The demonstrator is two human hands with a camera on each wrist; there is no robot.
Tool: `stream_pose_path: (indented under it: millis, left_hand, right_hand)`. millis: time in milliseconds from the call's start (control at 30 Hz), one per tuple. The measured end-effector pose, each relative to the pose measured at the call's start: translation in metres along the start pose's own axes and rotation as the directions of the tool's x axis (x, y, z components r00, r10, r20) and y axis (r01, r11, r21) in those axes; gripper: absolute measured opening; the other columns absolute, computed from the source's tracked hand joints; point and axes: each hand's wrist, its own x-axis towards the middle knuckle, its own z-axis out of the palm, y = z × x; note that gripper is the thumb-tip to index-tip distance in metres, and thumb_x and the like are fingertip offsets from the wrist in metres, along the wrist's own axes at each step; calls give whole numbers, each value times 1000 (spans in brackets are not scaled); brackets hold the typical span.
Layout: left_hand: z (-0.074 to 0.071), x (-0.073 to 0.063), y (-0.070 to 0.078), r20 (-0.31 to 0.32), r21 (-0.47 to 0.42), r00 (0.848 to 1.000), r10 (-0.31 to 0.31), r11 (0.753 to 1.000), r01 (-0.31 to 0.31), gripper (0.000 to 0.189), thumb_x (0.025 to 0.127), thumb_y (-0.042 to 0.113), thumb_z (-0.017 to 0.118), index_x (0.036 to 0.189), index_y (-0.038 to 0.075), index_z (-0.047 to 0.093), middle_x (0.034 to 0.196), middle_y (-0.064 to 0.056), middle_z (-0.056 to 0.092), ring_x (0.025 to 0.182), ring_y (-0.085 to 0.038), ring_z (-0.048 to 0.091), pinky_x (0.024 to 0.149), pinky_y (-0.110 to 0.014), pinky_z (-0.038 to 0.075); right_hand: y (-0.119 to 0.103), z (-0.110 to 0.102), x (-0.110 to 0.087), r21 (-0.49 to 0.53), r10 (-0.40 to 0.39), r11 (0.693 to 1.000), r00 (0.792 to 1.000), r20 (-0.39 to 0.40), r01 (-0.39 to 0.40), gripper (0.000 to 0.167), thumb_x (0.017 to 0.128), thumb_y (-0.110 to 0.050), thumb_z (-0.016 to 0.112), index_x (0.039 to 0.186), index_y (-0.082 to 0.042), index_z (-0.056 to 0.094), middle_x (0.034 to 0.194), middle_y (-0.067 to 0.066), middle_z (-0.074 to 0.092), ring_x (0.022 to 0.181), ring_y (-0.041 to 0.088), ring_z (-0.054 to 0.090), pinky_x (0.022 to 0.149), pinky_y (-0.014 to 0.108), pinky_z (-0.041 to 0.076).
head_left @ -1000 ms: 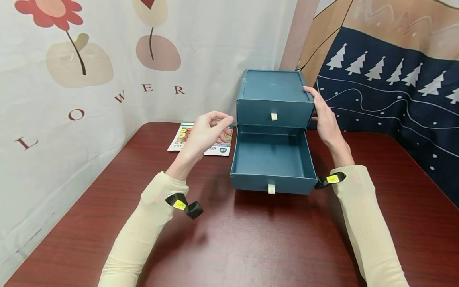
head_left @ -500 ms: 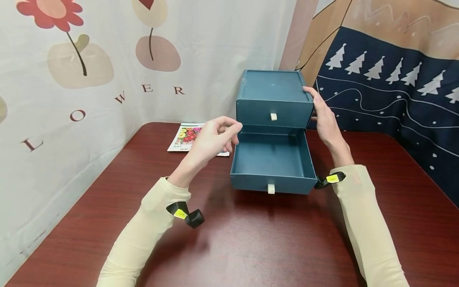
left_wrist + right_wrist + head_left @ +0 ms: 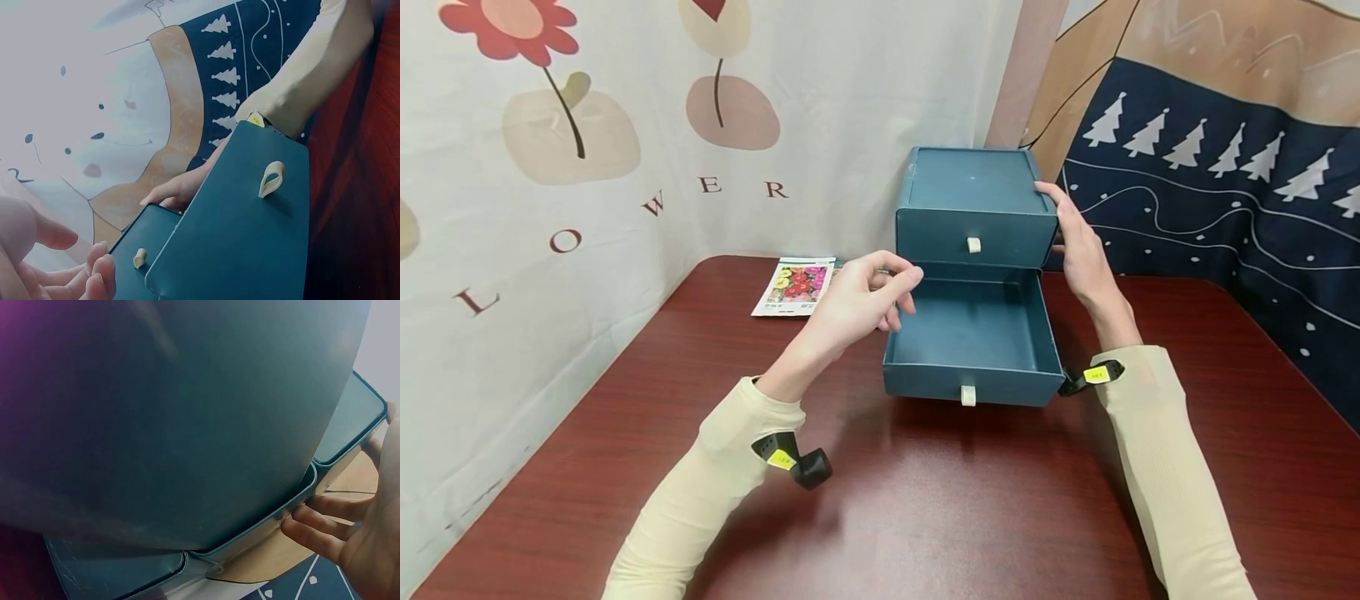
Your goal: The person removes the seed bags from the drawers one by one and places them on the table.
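The blue two-drawer cabinet (image 3: 973,179) on the worktop (image 3: 955,525) looks light, stiff and slick, best steadied at its side, where the right hand (image 3: 1084,254) rests nearly straight fingers, and its pulled-out lower drawer (image 3: 921,381) best gripped by the pale pull loop (image 3: 967,395), the left hand (image 3: 857,308) relaxed and empty nearby.

Room above the lower drawer (image 3: 925,382) ends at the upper drawer (image 3: 936,237).

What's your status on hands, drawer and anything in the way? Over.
Left hand empty, beside open drawer. Right hand on cabinet's right side. Top drawer closed. Flower packet left of cabinet, outside open drawer's path.
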Motion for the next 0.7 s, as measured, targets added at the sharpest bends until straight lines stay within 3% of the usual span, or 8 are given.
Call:
stream_pose_path:
  millis: [267,400,533,700]
  left_hand:
    - [5,-4,5,28,12,999,-20,1000,20,26,102,31,63,113,8,63,85,-10,73,71,-33,68,64,-33,56]
    - [8,-7,8,55,9,998,-26,1000,26,25,102,31,63,110,8,63,83,-9,73,73,-38,68,64,-33,56]
    - [11,-9,10,76,10,997,-23,1000,22,24,102,31,63,108,8,64,81,-9,73,75,-42,67,67,-41,58]
    - [14,-13,12,103,28,995,-11,1000,8,24,102,31,62,108,8,64,80,-7,73,69,-36,67,67,-42,58]
  right_hand:
    - [0,0,0,0,-6,1000,1000,-3,6,54,109,-48,18,156,-30,36,162,3,31,131,37,40,106,71,29]
    - [0,0,0,-3,-10,1000,1000,-4,10,54,109,-48,18,157,-30,36,162,3,31,131,37,40,106,71,30]
    - [0,0,0,-5,-14,1000,1000,-3,14,54,109,-48,18,157,-30,36,162,3,31,130,37,40,105,71,30]
    - [0,0,0,-5,-15,1000,1000,-2,15,54,109,-47,18,157,-29,36,162,4,31,130,37,40,105,71,29]
